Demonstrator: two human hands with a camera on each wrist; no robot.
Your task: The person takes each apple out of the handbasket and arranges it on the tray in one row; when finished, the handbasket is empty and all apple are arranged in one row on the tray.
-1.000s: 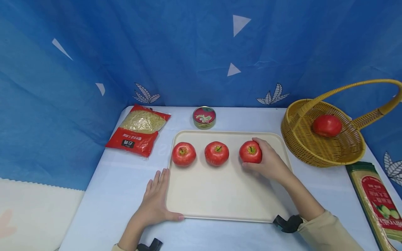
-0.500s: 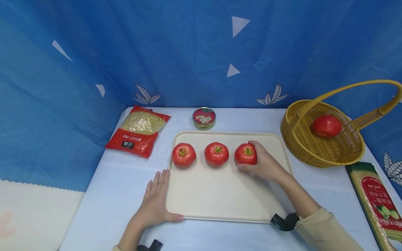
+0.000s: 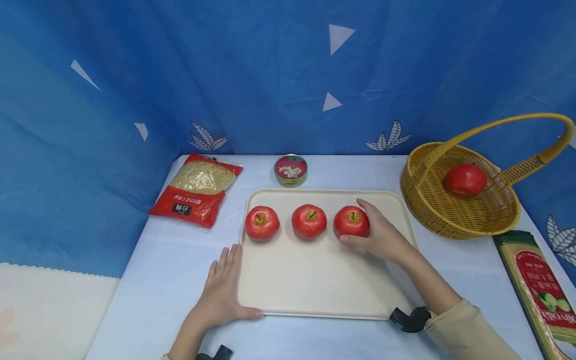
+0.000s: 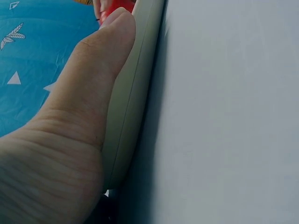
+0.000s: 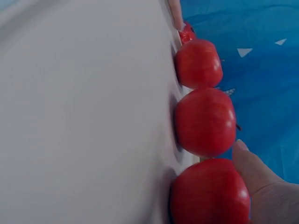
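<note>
Three red apples stand in a row along the far side of a cream tray (image 3: 315, 280). My right hand (image 3: 382, 235) has its thumb and fingers curved round the right-hand apple (image 3: 350, 221), which sits on the tray. In the right wrist view my thumb (image 5: 252, 168) lies beside that apple (image 5: 210, 193). The middle apple (image 3: 308, 221) is close to its left, and the left apple (image 3: 262, 223) sits near the tray's left rim. My left hand (image 3: 222, 295) rests at the tray's front left corner, fingers straight along the left edge and thumb along the front edge.
A yellow wicker basket (image 3: 414, 200) with a tall handle and another red apple (image 3: 466, 179) inside stands at the back right. Below it lies an olive-pictured package (image 3: 540, 290). A round tin (image 3: 290, 170) stands behind the tray. A red pasta bag (image 3: 198, 190) lies at the back left.
My right hand has moved the right-hand apple left, closer to the middle one. In the last half second its fingers have loosened slightly round it. My left hand has stayed in place.
</note>
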